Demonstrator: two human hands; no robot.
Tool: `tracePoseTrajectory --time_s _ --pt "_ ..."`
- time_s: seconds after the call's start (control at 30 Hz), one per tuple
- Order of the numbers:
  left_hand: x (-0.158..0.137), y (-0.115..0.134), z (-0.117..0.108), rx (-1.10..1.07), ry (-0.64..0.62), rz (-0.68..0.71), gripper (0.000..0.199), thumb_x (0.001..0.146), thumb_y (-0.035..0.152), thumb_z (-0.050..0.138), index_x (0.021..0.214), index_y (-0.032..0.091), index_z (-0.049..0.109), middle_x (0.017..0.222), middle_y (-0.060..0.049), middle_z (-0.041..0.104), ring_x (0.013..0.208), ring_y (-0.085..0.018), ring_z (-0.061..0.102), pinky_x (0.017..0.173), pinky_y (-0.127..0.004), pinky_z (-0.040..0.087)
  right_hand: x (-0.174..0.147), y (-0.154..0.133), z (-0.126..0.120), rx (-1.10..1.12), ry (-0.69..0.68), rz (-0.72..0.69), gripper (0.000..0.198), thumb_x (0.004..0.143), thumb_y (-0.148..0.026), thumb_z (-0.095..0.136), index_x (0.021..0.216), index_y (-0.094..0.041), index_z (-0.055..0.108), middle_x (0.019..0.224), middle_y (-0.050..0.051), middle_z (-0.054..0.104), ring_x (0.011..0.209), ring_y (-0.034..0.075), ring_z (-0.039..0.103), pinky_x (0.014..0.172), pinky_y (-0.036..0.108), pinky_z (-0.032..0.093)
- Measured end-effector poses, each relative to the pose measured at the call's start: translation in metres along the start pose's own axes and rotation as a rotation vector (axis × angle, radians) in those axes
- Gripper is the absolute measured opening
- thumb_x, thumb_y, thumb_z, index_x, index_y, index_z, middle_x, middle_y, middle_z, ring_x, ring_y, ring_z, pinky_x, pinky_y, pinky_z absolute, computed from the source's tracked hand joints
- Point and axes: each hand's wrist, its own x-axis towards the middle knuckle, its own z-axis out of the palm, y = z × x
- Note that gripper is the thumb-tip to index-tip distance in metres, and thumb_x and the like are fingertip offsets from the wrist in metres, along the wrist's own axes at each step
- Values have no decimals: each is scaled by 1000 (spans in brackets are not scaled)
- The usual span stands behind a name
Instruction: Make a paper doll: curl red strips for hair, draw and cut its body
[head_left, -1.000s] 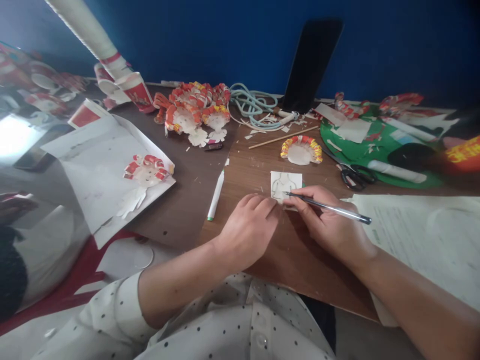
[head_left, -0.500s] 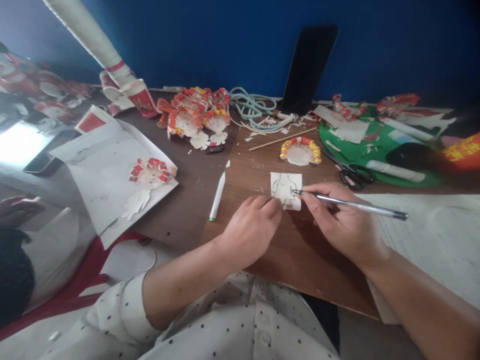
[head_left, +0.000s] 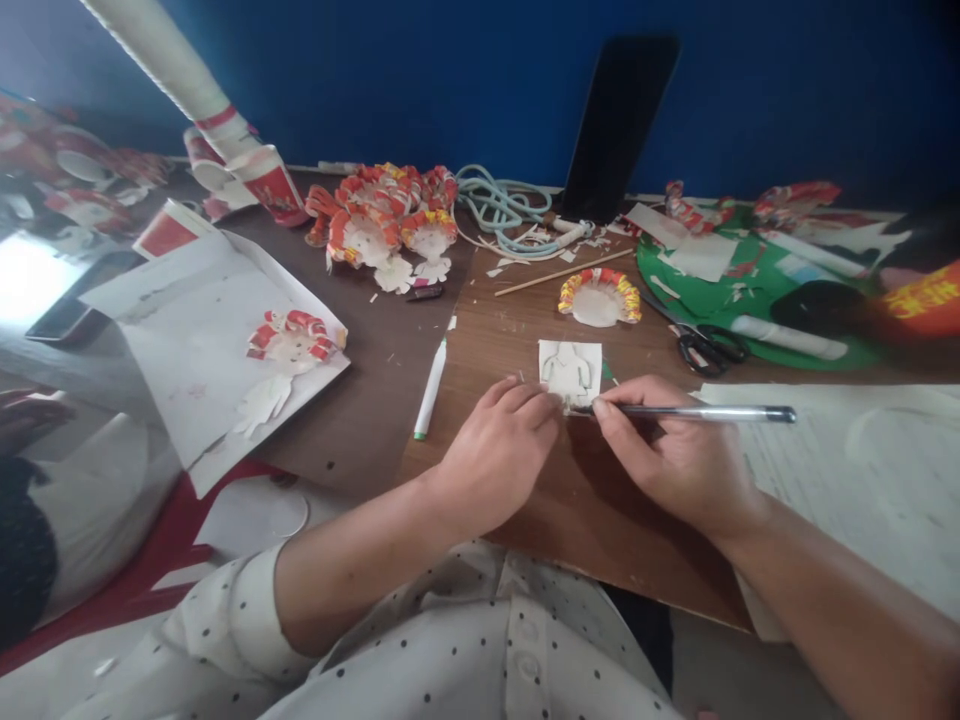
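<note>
A blue wall [head_left: 420, 90] backs a brown counter [head_left: 491, 345] strewn with paper scraps. The small paper [head_left: 570, 366] lies flat near the middle, between the two hands. The right hand [head_left: 675, 445] pinches a pen [head_left: 720, 412] low, probably for finer control, its point by the paper's near edge. The left hand [head_left: 499, 450] rests at the paper's near left corner, fingers close together, likely to keep it from sliding; whether it grips, I cannot tell. A marker [head_left: 430, 390] on the left and scissors [head_left: 709, 350] on the far right seem set aside within reach. The paper is white and squarish, bearing a curved, dark-greenish outline, partly covered near its lower edge.
</note>
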Motion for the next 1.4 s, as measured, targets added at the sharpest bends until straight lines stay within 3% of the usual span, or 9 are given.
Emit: tracePoseTrajectory --time_s 1.4 --pt "-1 -2 0 33 -21 29 24 93 16 45 108 14 63 122 -7 63 119 -20 55 112 -41 36 0 4 7 11 -16 -51 7 87 -25 61 88 -20 65 79 1 69 70 15 65 66 27 49"
